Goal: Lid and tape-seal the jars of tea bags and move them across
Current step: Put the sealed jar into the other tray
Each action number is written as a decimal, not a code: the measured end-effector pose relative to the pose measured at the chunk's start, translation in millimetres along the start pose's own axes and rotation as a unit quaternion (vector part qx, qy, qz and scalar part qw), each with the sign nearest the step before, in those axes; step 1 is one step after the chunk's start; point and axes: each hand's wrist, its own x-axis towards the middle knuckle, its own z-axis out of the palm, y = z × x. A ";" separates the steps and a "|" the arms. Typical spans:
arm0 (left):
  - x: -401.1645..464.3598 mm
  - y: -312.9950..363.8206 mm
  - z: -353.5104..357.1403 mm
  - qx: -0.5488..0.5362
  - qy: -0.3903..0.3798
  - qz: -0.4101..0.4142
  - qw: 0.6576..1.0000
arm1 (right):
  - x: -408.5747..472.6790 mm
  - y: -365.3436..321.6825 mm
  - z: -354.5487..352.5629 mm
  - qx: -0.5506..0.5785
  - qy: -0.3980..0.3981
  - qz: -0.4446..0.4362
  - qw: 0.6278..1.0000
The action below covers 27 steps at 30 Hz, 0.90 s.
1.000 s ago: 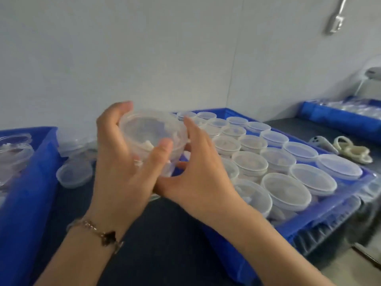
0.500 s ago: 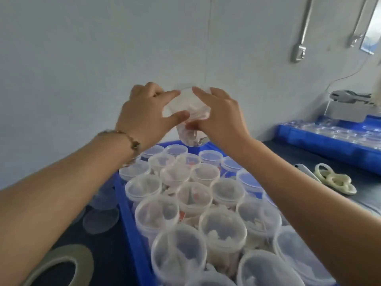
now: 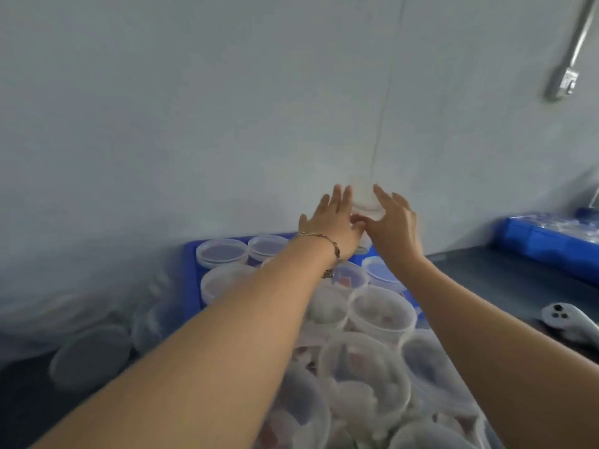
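A clear lidded jar (image 3: 364, 202) sits high at the far end of the blue tray (image 3: 191, 270), close to the wall, seemingly on top of another jar. My left hand (image 3: 334, 222) and my right hand (image 3: 393, 222) flank it with both arms stretched out. Their fingers are nearly straight along its sides and the thumbs meet below it. The tray holds several clear lidded jars of tea bags (image 3: 382, 312); my forearms hide some of them.
Loose clear lids (image 3: 90, 358) lie blurred on the dark table left of the tray. A second blue tray (image 3: 551, 251) stands at the far right. A white handled tool (image 3: 564, 322) lies near the right edge. The grey wall is right behind the jars.
My hands carried the jar forward from above the tray's middle to its far end by the wall. Their fingers have straightened from a curled grip. The view leaned forward.
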 end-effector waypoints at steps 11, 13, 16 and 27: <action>5.6 -15.5 19.6 0.181 -0.190 0.043 0.964 | -2.3 29.7 20.1 -0.237 -0.142 0.095 0.956; -4.5 -19.7 16.3 0.179 -0.194 0.044 0.964 | -2.5 32.7 19.1 -0.275 -0.166 0.108 0.941; -27.9 -32.9 -5.4 0.162 -0.171 0.036 0.971 | -8.1 21.4 17.8 -0.286 -0.201 0.131 0.928; -213.5 -138.2 -135.2 0.189 -0.117 -0.121 0.967 | -148.6 -141.8 16.7 -0.230 -0.312 -0.129 0.913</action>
